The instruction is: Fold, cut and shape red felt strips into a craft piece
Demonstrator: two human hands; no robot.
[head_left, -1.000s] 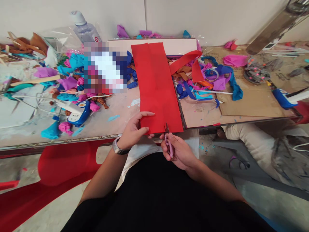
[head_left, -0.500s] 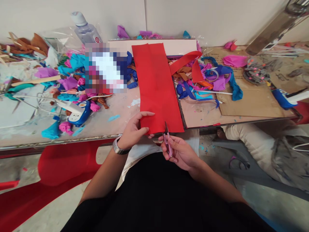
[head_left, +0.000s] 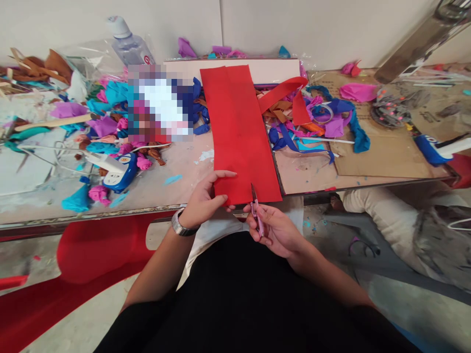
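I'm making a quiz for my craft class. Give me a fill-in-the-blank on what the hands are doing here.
1. The right hand holds small pink ____.
2. The left hand pinches the near edge of a ____ paper sheet.
3. The left wrist wears a ____.
4. The scissor blades meet the sheet at its ____ edge.

Missing words: scissors; red; watch; near

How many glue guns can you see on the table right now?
2. One blue-and-white glue gun lies left of the red sheet, near the table's front edge. The other lies at the far right, partly cut off. More may be buried under the scraps.
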